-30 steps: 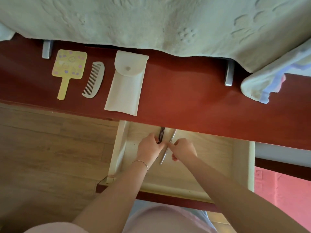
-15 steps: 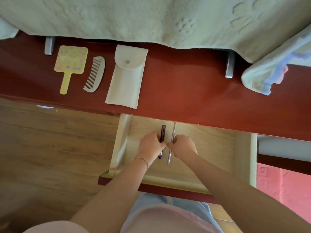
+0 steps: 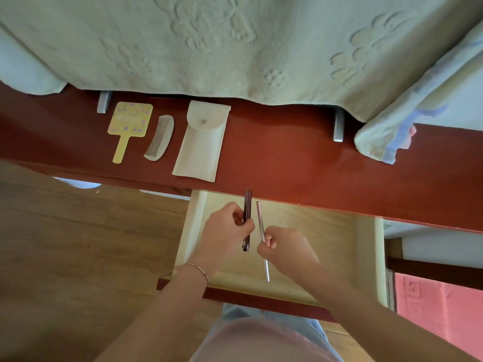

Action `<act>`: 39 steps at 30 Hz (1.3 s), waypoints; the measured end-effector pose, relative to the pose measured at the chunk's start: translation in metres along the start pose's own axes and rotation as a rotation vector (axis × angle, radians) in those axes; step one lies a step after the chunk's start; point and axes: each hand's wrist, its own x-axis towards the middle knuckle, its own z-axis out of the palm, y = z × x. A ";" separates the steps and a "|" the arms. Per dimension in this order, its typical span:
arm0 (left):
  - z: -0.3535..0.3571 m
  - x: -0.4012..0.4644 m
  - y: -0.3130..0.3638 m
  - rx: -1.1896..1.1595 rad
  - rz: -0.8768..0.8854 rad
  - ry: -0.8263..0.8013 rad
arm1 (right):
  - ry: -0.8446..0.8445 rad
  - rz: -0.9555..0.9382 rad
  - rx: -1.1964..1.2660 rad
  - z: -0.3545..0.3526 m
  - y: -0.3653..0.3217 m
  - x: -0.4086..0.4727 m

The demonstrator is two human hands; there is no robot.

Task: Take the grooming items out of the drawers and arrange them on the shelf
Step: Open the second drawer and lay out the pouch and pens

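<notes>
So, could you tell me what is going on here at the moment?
A person is emptying an open drawer. The left hand grips a dark slim stick, and the right hand pinches a thin silver stick, both held above the drawer. On the red shelf a yellow hand mirror, a comb and a white pouch already lie side by side.

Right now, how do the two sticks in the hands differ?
The dark stick is thicker and deep maroon; the silver stick is thinner, paler and looks longer. The left hand grips the dark one, the right hand the silver one. Both are slim and held over the open drawer.
</notes>
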 end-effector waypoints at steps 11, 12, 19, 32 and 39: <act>-0.040 0.075 0.053 0.116 0.140 0.131 | 0.133 -0.027 0.059 -0.082 -0.044 0.065; -0.041 0.083 0.055 0.139 0.136 0.131 | 0.135 -0.020 0.055 -0.087 -0.047 0.074; -0.036 0.122 0.059 0.233 0.088 0.114 | 0.146 0.023 -0.006 -0.098 -0.058 0.119; -0.033 0.140 0.055 0.258 0.101 0.097 | 0.130 0.039 -0.087 -0.086 -0.053 0.144; -0.036 0.138 0.060 0.299 0.093 0.067 | 0.170 0.059 -0.102 -0.083 -0.056 0.144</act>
